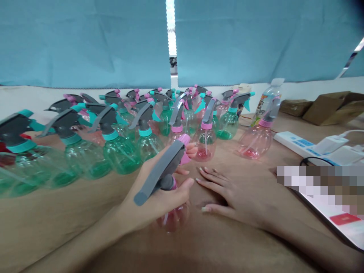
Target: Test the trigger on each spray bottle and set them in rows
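My left hand (162,193) is wrapped round the neck of a pink spray bottle (173,220) with a grey and pink trigger head. The bottle is in front of me, its lower body showing below my fingers. My right hand (227,193) lies palm down on the brown table (222,242), fingers spread, just right of that bottle and holding nothing. Beyond my hands stand another pink spray bottle (205,146) and a further pink one (254,142) to the right. Green spray bottles (122,155) with turquoise collars line up on the left.
More spray bottles crowd the back of the table. A clear drink bottle (271,98) stands at back right, near brown cardboard boxes (327,108). A white power strip (298,146) with plugged chargers and a device with a partly pixelated screen (321,206) lie at right.
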The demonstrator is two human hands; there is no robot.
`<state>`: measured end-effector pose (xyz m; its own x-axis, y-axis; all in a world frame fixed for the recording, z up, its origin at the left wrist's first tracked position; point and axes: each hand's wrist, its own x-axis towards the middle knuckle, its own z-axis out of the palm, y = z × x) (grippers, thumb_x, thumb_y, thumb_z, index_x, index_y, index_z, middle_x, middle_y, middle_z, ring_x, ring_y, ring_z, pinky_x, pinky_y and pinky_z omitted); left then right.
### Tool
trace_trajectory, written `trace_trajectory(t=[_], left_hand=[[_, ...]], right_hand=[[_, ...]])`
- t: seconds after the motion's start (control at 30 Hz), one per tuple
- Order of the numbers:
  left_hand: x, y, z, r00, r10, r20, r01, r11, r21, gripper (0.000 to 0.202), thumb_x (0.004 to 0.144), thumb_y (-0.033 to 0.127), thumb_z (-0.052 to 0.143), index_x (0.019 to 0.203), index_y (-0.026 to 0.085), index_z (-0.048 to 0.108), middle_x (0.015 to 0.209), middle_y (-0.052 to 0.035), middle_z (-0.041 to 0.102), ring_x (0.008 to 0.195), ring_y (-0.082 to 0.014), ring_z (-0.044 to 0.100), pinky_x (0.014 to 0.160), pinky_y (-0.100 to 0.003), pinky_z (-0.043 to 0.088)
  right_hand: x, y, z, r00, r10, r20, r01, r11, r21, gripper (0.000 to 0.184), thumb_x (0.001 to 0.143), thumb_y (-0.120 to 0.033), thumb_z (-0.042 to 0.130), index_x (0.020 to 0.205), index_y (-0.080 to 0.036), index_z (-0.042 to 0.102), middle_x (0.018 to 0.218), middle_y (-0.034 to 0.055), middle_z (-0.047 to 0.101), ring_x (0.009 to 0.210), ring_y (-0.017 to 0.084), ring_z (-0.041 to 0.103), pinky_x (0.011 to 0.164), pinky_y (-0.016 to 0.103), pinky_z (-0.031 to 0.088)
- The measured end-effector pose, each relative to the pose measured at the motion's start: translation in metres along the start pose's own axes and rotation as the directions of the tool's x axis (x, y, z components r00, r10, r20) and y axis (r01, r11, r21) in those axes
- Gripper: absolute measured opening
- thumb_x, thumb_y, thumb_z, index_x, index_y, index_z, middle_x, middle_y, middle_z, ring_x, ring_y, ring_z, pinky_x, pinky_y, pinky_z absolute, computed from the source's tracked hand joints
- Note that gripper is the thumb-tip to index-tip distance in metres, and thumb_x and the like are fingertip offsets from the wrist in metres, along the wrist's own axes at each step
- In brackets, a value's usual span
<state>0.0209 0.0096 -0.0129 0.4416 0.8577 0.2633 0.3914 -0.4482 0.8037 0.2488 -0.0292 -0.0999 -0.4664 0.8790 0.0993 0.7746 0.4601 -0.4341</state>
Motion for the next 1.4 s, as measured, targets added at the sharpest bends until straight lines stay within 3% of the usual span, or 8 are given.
trace_trajectory(t=[0.13, 0.3, 0.5, 0.67, 0.83, 1.03, 1.27, 1.4], left_hand=[[0.000, 0.004, -0.001, 0.999, -0.015, 0.035, 0.015, 1.000, 0.014, 0.051, 0.073, 0.033, 0.058, 0.124, 0.027, 0.049, 0.079, 0.0020, 0.069, 0.041, -0.0100, 0.055, 0.035, -0.019, 0.041], [0.001, 0.011, -0.004, 0.999, -0.019, 0.033, 0.017, 0.999, 0.051, 0.063, 0.071, 0.029, 0.061, 0.132, 0.023, 0.047, 0.085, -0.0022, 0.071, 0.061, -0.0174, 0.067, 0.051, -0.024, 0.053], [0.001, 0.013, -0.004, 0.999, 0.009, 0.051, -0.012, 0.999, 0.050, 0.068, 0.071, 0.026, 0.059, 0.137, 0.023, 0.043, 0.096, -0.0040, 0.072, 0.066, -0.0184, 0.068, 0.055, -0.026, 0.055], [0.002, 0.020, -0.005, 0.999, 0.034, 0.043, -0.033, 0.999, -0.022, 0.058, 0.069, 0.017, 0.053, 0.126, 0.026, 0.054, 0.108, -0.0024, 0.069, 0.085, -0.0185, 0.068, 0.079, -0.028, 0.056], [0.001, 0.022, -0.008, 0.998, 0.055, 0.017, -0.056, 0.998, 0.020, 0.043, 0.064, 0.018, 0.049, 0.105, 0.025, 0.063, 0.077, 0.0029, 0.065, 0.065, -0.0168, 0.060, 0.066, -0.028, 0.054], [0.000, 0.025, -0.009, 0.996, 0.086, 0.008, -0.086, 0.996, -0.014, 0.024, 0.061, 0.013, 0.049, 0.083, 0.021, 0.057, 0.070, 0.0044, 0.055, 0.052, -0.0121, 0.046, 0.057, -0.026, 0.047], [0.001, 0.027, -0.009, 0.996, 0.086, 0.001, -0.086, 0.995, -0.053, 0.026, 0.061, 0.011, 0.048, 0.083, 0.022, 0.053, 0.081, 0.0020, 0.061, 0.074, -0.0153, 0.059, 0.073, -0.026, 0.050], [0.000, 0.025, -0.010, 0.999, 0.051, -0.002, -0.051, 0.998, 0.029, 0.021, 0.063, 0.017, 0.048, 0.082, 0.023, 0.055, 0.064, 0.0054, 0.054, 0.053, -0.0118, 0.048, 0.052, -0.023, 0.044]], right_hand=[[0.000, 0.000, -0.001, 1.000, -0.004, 0.001, 0.004, 1.000, -0.004, 0.072, 0.087, -0.064, 0.048, 0.145, -0.023, 0.037, 0.155, 0.0080, 0.025, 0.143, 0.027, 0.021, 0.115, 0.051, 0.020], [0.000, -0.003, -0.002, 1.000, 0.010, 0.019, -0.010, 1.000, -0.004, 0.072, 0.087, -0.064, 0.048, 0.145, -0.022, 0.037, 0.154, 0.0087, 0.025, 0.142, 0.028, 0.021, 0.115, 0.052, 0.019], [-0.001, -0.001, 0.000, 1.000, -0.005, -0.012, 0.005, 1.000, 0.003, 0.070, 0.087, -0.063, 0.050, 0.145, -0.025, 0.037, 0.154, 0.0074, 0.027, 0.142, 0.028, 0.022, 0.115, 0.053, 0.019], [0.000, -0.001, -0.001, 1.000, 0.002, 0.019, -0.001, 1.000, -0.018, 0.073, 0.087, -0.065, 0.047, 0.145, -0.021, 0.037, 0.155, 0.0087, 0.024, 0.143, 0.028, 0.021, 0.115, 0.052, 0.019], [0.000, -0.001, 0.000, 1.000, -0.009, 0.003, 0.009, 1.000, -0.001, 0.071, 0.088, -0.063, 0.049, 0.145, -0.023, 0.037, 0.155, 0.0084, 0.024, 0.143, 0.028, 0.020, 0.116, 0.051, 0.018], [-0.001, 0.001, 0.001, 1.000, -0.009, -0.009, 0.009, 1.000, 0.005, 0.071, 0.087, -0.064, 0.050, 0.145, -0.024, 0.038, 0.154, 0.0081, 0.025, 0.142, 0.028, 0.022, 0.115, 0.053, 0.019], [-0.001, 0.001, 0.002, 1.000, -0.013, -0.024, 0.013, 1.000, 0.020, 0.070, 0.087, -0.063, 0.050, 0.145, -0.027, 0.036, 0.155, 0.0065, 0.025, 0.142, 0.028, 0.022, 0.115, 0.053, 0.020], [-0.001, 0.001, 0.002, 1.000, -0.011, -0.018, 0.011, 1.000, 0.024, 0.070, 0.087, -0.063, 0.050, 0.145, -0.026, 0.036, 0.155, 0.0066, 0.025, 0.142, 0.028, 0.022, 0.115, 0.053, 0.019]])
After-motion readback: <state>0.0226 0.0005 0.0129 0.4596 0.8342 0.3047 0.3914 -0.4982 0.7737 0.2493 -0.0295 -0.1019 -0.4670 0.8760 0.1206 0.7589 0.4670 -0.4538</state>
